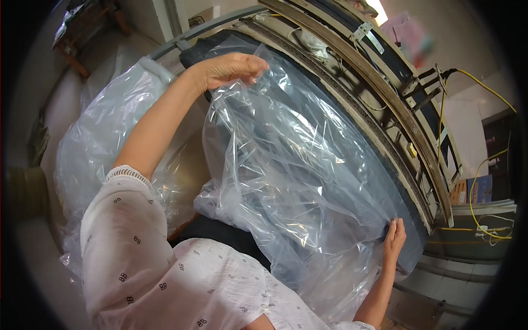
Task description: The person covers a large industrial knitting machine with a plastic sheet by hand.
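A large sheet of clear plastic film [286, 165] lies crumpled and shiny in front of me, over a dark-covered work surface [201, 48]. My left hand [234, 70] reaches to its far left part, with fingers closed on the film. At the near right, my right hand [394, 236] pinches the film's edge close to the machine. Between both hands the film spreads in loose folds, and part of it hangs toward my body.
A long machine with parallel bars [379, 104] curves along the far right side. Yellow cable [481, 82] runs from its right end. More clear plastic [115, 115] is heaped at my left. A brown wooden stand [77, 60] is at the back left.
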Demonstrator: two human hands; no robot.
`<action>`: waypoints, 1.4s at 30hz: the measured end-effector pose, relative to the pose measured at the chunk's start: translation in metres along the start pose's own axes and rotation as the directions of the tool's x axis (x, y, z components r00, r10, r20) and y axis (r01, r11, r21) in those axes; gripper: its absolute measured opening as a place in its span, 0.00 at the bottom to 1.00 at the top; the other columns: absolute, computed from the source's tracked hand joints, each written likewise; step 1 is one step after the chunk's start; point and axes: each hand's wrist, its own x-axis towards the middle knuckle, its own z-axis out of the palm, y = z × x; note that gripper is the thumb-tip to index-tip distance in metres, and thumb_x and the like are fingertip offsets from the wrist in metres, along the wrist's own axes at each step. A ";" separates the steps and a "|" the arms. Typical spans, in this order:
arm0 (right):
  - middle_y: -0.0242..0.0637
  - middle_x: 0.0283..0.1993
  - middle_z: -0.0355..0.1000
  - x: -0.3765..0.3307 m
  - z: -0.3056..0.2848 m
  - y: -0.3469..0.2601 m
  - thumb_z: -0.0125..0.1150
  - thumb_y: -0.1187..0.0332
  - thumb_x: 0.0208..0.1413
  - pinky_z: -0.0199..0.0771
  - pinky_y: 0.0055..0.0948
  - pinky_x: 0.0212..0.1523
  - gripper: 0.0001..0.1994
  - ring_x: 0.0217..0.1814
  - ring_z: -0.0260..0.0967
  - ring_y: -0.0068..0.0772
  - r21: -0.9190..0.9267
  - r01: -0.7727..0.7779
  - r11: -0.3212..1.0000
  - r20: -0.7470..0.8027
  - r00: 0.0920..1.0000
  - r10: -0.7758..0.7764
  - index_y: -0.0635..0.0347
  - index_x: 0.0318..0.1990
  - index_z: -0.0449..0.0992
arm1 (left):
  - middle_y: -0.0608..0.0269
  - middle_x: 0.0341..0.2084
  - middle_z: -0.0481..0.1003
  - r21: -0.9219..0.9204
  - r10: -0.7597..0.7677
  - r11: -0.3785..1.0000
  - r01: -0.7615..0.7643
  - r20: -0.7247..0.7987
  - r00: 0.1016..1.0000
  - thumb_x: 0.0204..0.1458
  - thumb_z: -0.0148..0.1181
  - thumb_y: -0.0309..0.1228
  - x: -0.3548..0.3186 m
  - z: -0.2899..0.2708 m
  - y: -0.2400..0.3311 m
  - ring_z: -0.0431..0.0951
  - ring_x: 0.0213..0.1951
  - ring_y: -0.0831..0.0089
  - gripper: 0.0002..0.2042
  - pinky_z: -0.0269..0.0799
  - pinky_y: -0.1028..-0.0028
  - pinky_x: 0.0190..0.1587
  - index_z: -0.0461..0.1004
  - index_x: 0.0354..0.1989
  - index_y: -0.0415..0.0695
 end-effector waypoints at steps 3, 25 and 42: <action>0.40 0.20 0.55 0.002 0.001 0.001 0.45 0.70 0.57 0.56 0.28 0.26 0.11 0.23 0.53 0.32 -0.006 0.026 1.000 -0.005 1.000 -0.026 0.65 0.24 0.58 | 0.80 0.18 0.59 -0.106 0.040 0.994 -0.035 0.047 0.998 0.50 0.58 0.35 0.010 -0.025 -0.005 0.54 0.16 0.92 0.08 0.52 0.91 0.14 0.68 0.33 0.46; 0.43 0.33 0.59 -0.116 -0.010 -0.027 0.42 0.83 0.42 0.62 0.28 0.34 0.10 0.35 0.61 0.37 -0.183 -0.057 0.981 -0.278 0.961 0.003 0.68 0.34 0.66 | 0.63 0.19 0.73 0.871 0.618 0.472 0.138 -0.438 0.653 0.44 0.58 0.33 0.043 -0.093 -0.018 0.73 0.25 0.70 0.07 0.67 0.72 0.31 0.74 0.28 0.44; 0.36 0.40 0.67 -0.297 0.034 0.101 0.49 0.74 0.50 0.64 0.26 0.40 0.14 0.42 0.63 0.29 0.323 -0.723 0.610 -0.046 0.632 0.774 0.65 0.45 0.68 | 0.56 0.29 0.76 0.833 0.392 0.479 0.277 -0.485 0.782 0.35 0.62 0.37 0.090 -0.147 -0.010 0.75 0.33 0.61 0.10 0.69 0.63 0.37 0.76 0.25 0.47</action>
